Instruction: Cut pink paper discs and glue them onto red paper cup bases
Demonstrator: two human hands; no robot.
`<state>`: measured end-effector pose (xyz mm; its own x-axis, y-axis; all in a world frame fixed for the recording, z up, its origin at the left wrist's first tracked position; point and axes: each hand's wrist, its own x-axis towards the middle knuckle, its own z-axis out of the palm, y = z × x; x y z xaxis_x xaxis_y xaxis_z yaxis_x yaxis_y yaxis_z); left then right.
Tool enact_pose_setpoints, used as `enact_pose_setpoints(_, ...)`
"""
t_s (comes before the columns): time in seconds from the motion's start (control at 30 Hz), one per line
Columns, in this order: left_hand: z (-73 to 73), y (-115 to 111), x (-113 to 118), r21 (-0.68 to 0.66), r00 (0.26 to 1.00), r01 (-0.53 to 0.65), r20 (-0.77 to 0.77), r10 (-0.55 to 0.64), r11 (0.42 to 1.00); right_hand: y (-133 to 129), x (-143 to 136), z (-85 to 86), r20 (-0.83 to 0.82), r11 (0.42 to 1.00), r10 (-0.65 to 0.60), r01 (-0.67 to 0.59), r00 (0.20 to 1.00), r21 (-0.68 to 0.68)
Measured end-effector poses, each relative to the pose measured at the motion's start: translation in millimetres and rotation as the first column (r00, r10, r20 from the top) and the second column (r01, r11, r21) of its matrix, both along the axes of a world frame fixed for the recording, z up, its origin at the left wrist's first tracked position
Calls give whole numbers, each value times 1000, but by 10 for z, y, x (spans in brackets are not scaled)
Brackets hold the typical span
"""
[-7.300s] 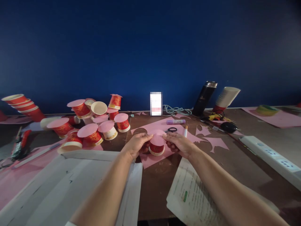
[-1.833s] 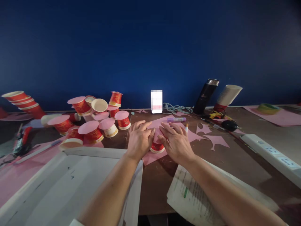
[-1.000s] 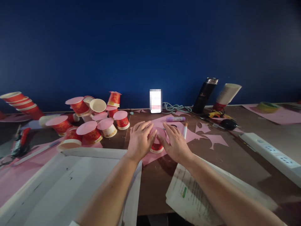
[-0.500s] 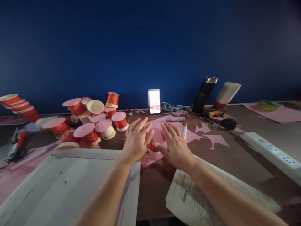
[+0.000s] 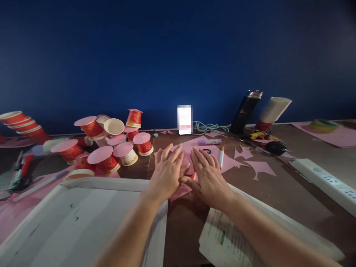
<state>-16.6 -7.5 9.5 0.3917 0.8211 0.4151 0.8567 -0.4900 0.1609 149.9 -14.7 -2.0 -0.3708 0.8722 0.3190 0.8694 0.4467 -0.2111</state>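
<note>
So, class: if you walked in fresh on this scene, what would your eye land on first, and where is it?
First, the two hands at centre: the left hand and right hand lie flat, fingers spread, over a red paper cup capped with a pink paper disc. Next, the heap of similar pink-topped cups at the left of the table. Then the bright phone propped against the blue wall.

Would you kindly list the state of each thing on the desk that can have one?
Left hand: open, flat, pressing on the pink disc.
Right hand: open, flat, pressing beside it.
Pink disc: lying on an upturned cup, mostly hidden.
Phone: upright, screen lit.
Flask: standing, capped.
Glue stick: lying down, capped.
Scissors: lying flat; open or shut not discernible.
Cup pile: mostly upturned, pink discs on their bases.
</note>
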Motion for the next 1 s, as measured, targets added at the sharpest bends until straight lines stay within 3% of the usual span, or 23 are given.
enact_pose_setpoints(0.33,-16,5,4,-38,1000,-3,-19,3,999,-2,7,1,26,1000,-7,6,1000,14)
enact_pose_setpoints(0.67,-34,22,0,-61,996,36,89,-31,997,7,18,-4,-33,999,25,-25,999,21)
enact_pose_setpoints(0.83,-17,94,-112,-221,920,74,392,19,973,60,65,-53,-163,999,25,-19,986,40)
enact_pose_setpoints(0.93,-23,154,-262,-385,836,169,544,75,907,102,94,-108,-259,1000,-20,20,966,-4)
enact_pose_setpoints(1.0,-53,184,-341,-476,839,229,539,76,849,129,98,-158,-292,998,-34,19,956,-55)
